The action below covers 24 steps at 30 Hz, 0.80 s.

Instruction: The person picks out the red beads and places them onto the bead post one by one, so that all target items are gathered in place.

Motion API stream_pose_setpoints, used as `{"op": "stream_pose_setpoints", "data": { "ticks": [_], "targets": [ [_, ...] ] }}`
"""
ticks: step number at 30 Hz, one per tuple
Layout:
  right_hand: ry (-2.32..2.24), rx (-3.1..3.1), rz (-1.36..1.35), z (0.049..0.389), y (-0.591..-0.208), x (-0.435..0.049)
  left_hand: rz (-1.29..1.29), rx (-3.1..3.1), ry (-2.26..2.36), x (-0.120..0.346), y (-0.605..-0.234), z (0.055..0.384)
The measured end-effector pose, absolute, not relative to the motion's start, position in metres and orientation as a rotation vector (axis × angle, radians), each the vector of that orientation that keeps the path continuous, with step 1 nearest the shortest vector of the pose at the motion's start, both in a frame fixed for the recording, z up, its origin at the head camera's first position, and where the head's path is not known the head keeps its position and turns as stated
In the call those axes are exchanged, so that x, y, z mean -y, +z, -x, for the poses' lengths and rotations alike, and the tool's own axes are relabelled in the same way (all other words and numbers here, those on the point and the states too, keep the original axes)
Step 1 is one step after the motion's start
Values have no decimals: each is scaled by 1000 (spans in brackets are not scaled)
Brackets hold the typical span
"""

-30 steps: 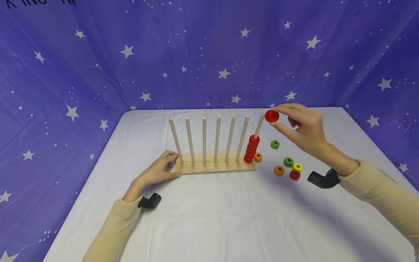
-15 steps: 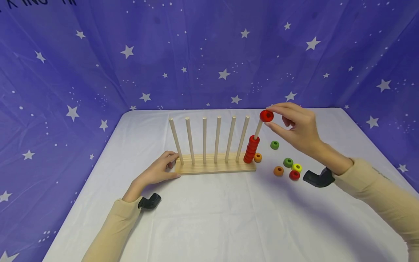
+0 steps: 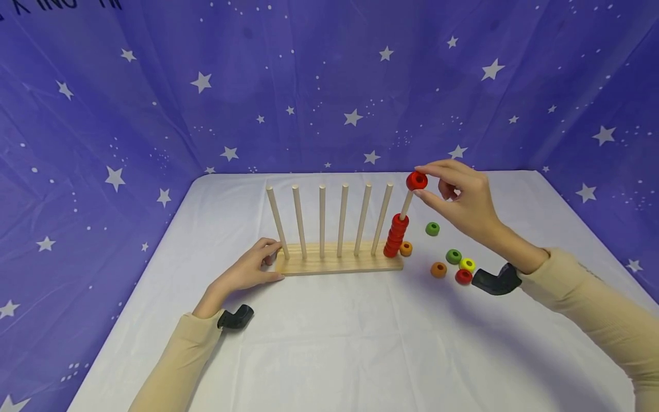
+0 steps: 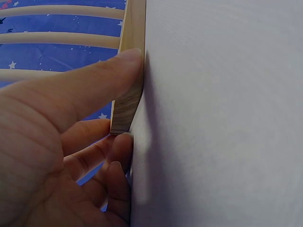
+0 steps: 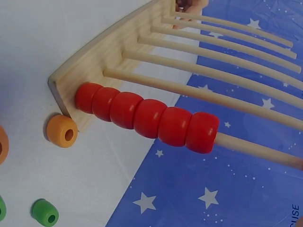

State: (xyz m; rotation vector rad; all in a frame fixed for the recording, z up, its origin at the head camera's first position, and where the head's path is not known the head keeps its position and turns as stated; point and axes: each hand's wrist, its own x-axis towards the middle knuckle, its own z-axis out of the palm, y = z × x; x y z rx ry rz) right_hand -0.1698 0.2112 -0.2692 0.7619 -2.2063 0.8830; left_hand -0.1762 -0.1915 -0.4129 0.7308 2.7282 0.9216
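Note:
My left hand (image 3: 252,266) holds the left end of a wooden peg rack (image 3: 334,264), thumb along the front edge and fingers around the end, as the left wrist view shows. Several upright pegs stand on its base. A stack of red beads (image 3: 395,236) fills the lower part of the rightmost peg (image 5: 255,150). At that peg's top, my right hand (image 3: 463,197) pinches another red bead (image 3: 416,181) between thumb and fingertips. The bead hides the peg's tip, so I cannot tell whether it is threaded. In the right wrist view the held bead is out of sight.
An orange bead (image 3: 406,248) lies against the rack's right end. Farther right are a green bead (image 3: 432,229), another green bead (image 3: 453,256), a yellow bead (image 3: 467,265), a loose red bead (image 3: 464,277) and a second orange bead (image 3: 439,269), all on the white cloth (image 3: 329,343).
My right hand has moved left with the red bead, from beside the rightmost peg to over its top. The left hand and the rack have stayed in place.

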Motion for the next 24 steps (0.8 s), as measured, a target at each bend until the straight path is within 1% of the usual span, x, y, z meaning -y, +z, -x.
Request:
{"op": "stream_pose_setpoints", "data": {
  "ticks": [13,24],
  "targets": [
    [929,2315,-669,173,-276,-211,-732,-2728,927,192,-415,176],
    [936,2327,-664,174,-278,-211,-729,-2737,922,192,-416,177]
  ]
}}
